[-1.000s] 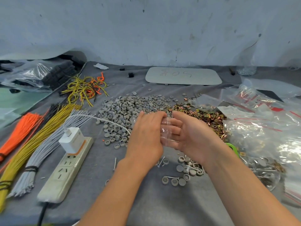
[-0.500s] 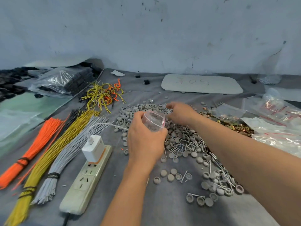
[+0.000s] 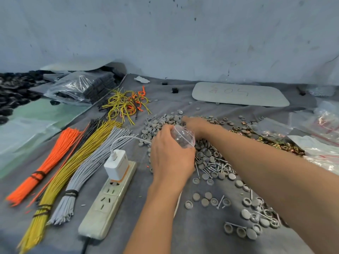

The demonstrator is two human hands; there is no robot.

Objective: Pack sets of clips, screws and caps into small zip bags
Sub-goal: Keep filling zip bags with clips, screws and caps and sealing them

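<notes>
Zip bag (image 3: 184,136) gripped in curled left hand (image 3: 171,158).

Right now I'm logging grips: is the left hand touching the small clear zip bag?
Touching. The head view shows the left hand gripping the small clear zip bag, its fingers curled round it.

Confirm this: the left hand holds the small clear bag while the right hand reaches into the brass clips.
Wrong pile. The left hand holds the small clear bag, but the right hand reaches into the grey caps, as the head view shows.
</notes>
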